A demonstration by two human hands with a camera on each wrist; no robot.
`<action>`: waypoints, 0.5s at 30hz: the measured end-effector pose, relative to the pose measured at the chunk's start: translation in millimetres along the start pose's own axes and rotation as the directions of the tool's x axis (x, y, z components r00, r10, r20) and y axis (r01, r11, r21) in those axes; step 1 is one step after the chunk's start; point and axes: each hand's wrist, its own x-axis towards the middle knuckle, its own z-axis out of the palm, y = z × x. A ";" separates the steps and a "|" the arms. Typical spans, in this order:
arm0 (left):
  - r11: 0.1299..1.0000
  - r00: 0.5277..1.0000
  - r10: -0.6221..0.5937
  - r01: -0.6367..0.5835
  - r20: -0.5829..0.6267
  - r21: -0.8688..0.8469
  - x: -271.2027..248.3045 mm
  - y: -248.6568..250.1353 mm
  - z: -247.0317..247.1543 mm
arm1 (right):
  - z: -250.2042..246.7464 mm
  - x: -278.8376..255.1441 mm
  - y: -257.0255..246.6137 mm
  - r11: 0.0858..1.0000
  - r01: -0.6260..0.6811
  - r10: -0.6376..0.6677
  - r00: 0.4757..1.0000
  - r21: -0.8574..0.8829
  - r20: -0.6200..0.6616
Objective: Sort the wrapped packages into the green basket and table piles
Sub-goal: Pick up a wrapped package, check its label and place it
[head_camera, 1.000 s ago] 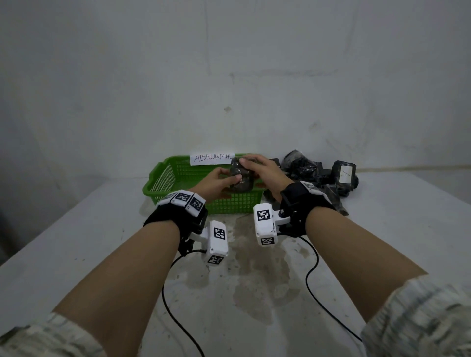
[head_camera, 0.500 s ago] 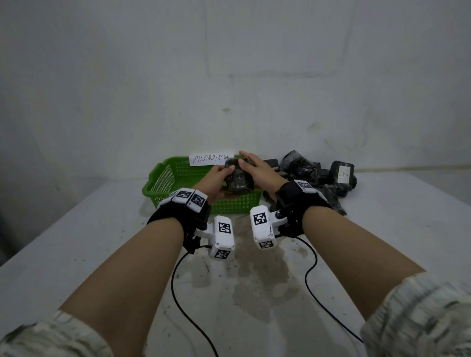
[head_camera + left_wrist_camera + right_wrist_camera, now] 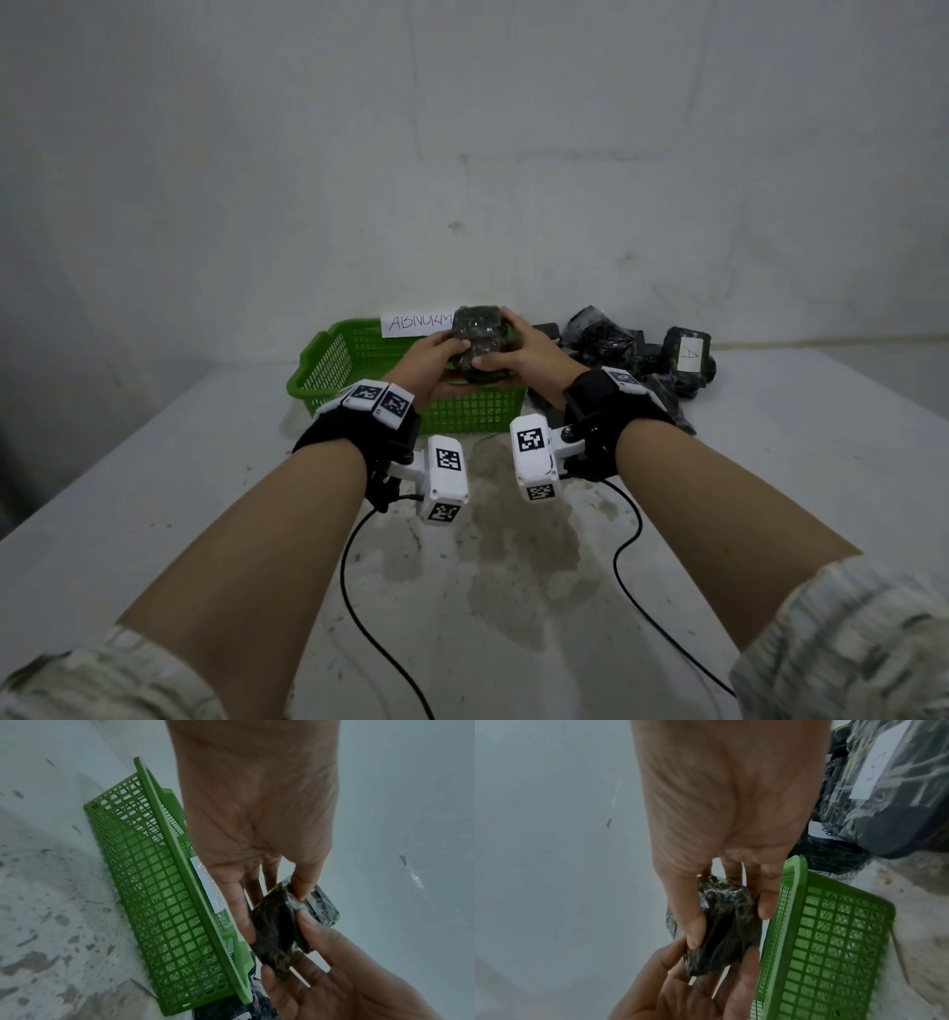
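Both hands hold one dark, plastic-wrapped package (image 3: 480,339) in the air above the back of the green basket (image 3: 328,360). My left hand (image 3: 431,360) grips its left side with thumb on top and fingers underneath (image 3: 272,902). My right hand (image 3: 534,354) pinches the right side between thumb and fingers (image 3: 729,923). The package (image 3: 280,929) is blocky and shows no label. It covers part of the basket's white paper label (image 3: 416,322). More wrapped packages (image 3: 616,344) lie in a pile right of the basket.
The basket (image 3: 834,943) sits against the wall on a stained white table (image 3: 513,565). One package in the pile carries a white tag (image 3: 688,353). Two black cables (image 3: 359,591) trail from the wrist cameras over the table towards me.
Both hands have raised the package from just above the basket's inside to the height of its paper label, and turned it more upright. The pile and basket have not moved.
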 end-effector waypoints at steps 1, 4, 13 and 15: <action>1.000 1.000 -0.004 0.004 0.003 0.006 -0.8 -0.2 0.1 | 0.2 -1.0 -0.4 1.000 0.022 -0.022 1.000 -0.012 -0.014; 0.994 1.000 0.028 -0.028 0.008 0.104 -0.9 -2.2 -3.4 | 1.5 -1.4 -1.2 0.997 0.074 -0.075 0.996 -0.022 -0.048; 0.974 0.978 0.201 -0.206 0.063 0.094 1.3 0.9 -11.0 | 1.2 -5.4 -4.9 0.968 -0.104 0.080 0.991 0.229 0.111; 0.973 0.976 0.201 -0.208 0.083 0.097 1.3 0.2 -10.4 | 3.2 -3.4 -4.9 0.958 -0.083 0.065 0.995 0.273 0.075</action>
